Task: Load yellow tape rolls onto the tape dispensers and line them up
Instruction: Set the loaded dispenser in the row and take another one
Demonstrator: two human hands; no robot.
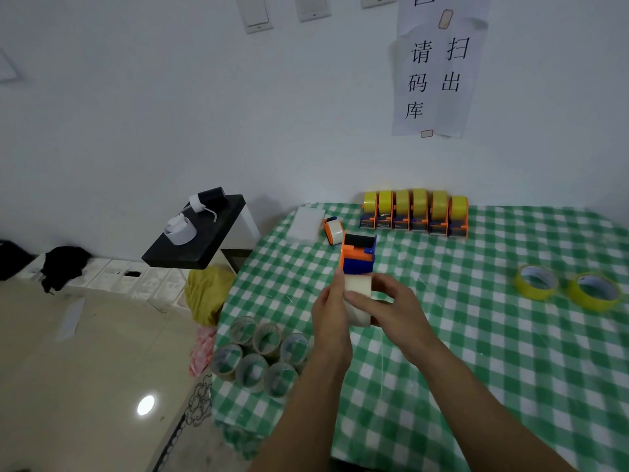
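Head view: both hands meet over the middle of the green-checked tablecloth [483,338]. The left hand [331,316] grips the left side of a pale tape roll [358,291], fingers laid up along its edge. The right hand [396,310] pinches the same roll from the right, thumb across its face and fingers curled behind. Just beyond the roll is an orange-and-blue tape dispenser [359,255] with a black roller on top; whether it touches the roll or rests on the cloth cannot be told.

Behind it a small orange dispenser [333,230] holding a white roll lies on its side, next to a white pad [306,222]. Along the wall edge of the table, 6 loaded dispensers [415,214] stand side by side, each carrying yellow tape. 2 loose yellow tape rolls [536,282] lie flat, well apart from the hands, at the right. 6 clear tape rolls [262,356] cluster at the table's left edge. Off the table are a black shelf [190,248] bearing white strips and a yellow bag [207,294]; a paper sign [439,76] hangs on the wall.
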